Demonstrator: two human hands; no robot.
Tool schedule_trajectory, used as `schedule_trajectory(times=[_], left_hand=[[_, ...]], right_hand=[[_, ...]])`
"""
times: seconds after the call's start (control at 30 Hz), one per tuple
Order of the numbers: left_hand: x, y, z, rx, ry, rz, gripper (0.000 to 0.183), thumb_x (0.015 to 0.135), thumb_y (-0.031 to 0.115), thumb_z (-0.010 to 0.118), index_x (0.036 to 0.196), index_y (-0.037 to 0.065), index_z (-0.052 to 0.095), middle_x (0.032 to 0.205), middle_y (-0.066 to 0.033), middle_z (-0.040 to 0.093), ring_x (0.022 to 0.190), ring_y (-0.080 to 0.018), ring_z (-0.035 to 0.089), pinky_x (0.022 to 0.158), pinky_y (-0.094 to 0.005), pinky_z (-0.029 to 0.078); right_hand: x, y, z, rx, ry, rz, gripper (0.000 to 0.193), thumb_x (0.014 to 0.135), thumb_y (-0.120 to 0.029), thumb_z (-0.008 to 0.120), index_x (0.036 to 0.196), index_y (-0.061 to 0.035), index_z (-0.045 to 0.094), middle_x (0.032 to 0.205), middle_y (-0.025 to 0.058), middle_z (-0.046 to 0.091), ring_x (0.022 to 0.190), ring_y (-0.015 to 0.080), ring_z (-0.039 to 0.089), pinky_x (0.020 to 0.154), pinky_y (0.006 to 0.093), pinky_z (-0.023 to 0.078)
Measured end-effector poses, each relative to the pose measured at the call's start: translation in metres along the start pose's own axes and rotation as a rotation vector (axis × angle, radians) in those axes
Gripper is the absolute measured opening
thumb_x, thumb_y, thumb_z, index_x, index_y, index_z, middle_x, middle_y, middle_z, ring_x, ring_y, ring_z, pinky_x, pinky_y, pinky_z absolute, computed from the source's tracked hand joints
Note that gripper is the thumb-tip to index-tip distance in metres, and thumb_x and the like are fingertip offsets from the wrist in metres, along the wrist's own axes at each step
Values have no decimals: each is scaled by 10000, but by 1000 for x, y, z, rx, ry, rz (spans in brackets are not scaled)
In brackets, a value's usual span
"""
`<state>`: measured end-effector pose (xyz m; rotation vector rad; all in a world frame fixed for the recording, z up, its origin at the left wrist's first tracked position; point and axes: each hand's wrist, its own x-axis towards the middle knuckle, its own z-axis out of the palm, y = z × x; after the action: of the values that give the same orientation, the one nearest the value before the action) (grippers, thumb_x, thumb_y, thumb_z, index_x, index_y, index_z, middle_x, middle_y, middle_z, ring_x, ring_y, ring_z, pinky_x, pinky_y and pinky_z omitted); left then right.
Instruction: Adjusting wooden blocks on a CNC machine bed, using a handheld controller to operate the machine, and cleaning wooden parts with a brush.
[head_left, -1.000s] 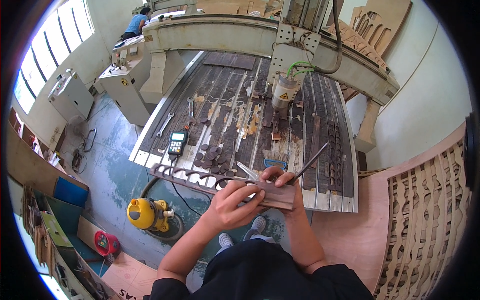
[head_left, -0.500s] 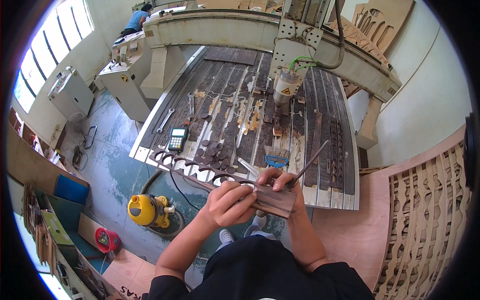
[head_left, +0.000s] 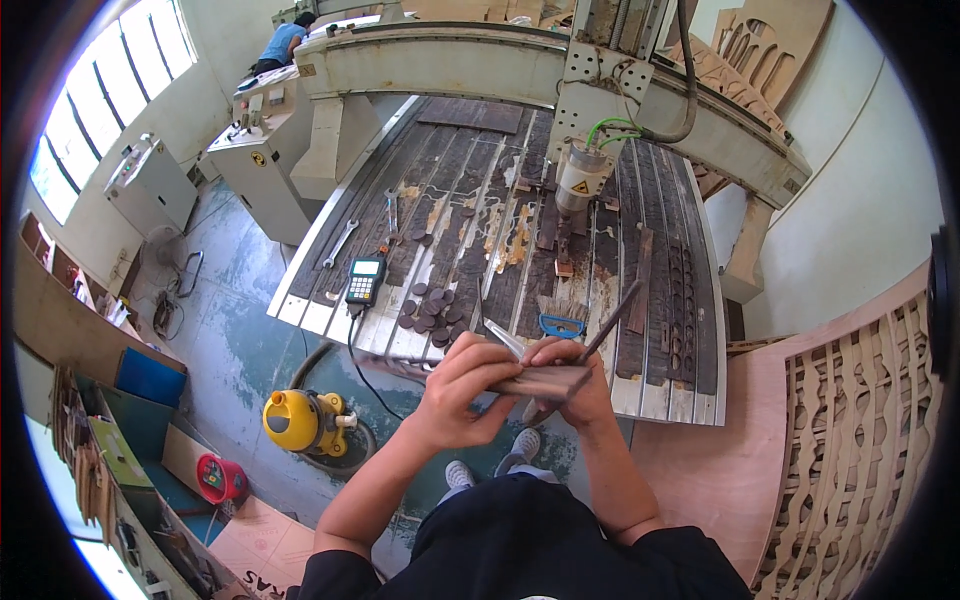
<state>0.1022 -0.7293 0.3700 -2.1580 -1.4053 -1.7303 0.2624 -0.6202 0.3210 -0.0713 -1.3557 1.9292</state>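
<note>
My left hand is closed on a dark brown wooden board, held in front of me above the near edge of the machine bed. The board is now seen nearly edge-on, and its far left part is blurred. My right hand closes around the board's right end. A thin dark rod, perhaps a file, sticks up and to the right out of the same hand. Beyond my hands, several dark round discs lie loose on the slatted machine bed.
A spindle head hangs from the gantry. On the bed are a keypad controller, a wrench, a blue-handled brush and dark strips with cut-outs. A yellow vacuum stands on the floor at left. Someone in blue leans at the back.
The board has been turned from showing its face with round cut-outs to nearly edge-on. Both hands moved slightly up with it. The rod has stayed in my right hand.
</note>
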Motion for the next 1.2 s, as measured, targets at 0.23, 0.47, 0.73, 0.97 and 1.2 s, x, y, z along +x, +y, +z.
schedule_trajectory(times=[0.23,0.47,0.73,0.97,1.2], left_hand=[[-6,-21,10,-194,-15,-379,209,694,-78,677,893,-31,636,875,-128,618,756,-259,599,647,-313,476],[-19,-44,9,-360,-152,-777,214,786,38,699,974,-24,618,902,-108,624,801,-197,610,708,-295,469],[-67,-89,10,-809,-659,-996,687,797,393,756,1271,-9,463,1103,-123,597,1059,-226,576,949,-364,441],[-108,-95,38,181,-647,-993,470,727,413,767,861,4,577,727,-135,625,745,-259,651,655,-387,500],[-217,-120,100,594,-813,-1044,418,752,269,710,968,-18,497,837,-210,668,854,-332,682,723,-406,557]], right_hand=[[5,7,7,-27,212,169,375,839,-291,734,1021,24,643,706,72,629,582,123,590,477,230,448],[4,35,0,23,278,198,324,887,-239,680,1053,30,610,782,78,638,573,132,576,487,259,458],[4,53,-25,331,373,213,250,922,-252,620,1013,-22,587,888,75,625,628,141,581,496,264,475],[-12,94,-75,-287,632,390,218,961,-221,561,1011,-9,565,780,36,573,574,124,556,491,263,461],[-69,143,-136,-801,631,369,201,953,-185,565,942,-3,649,750,26,623,656,119,584,597,269,469]])
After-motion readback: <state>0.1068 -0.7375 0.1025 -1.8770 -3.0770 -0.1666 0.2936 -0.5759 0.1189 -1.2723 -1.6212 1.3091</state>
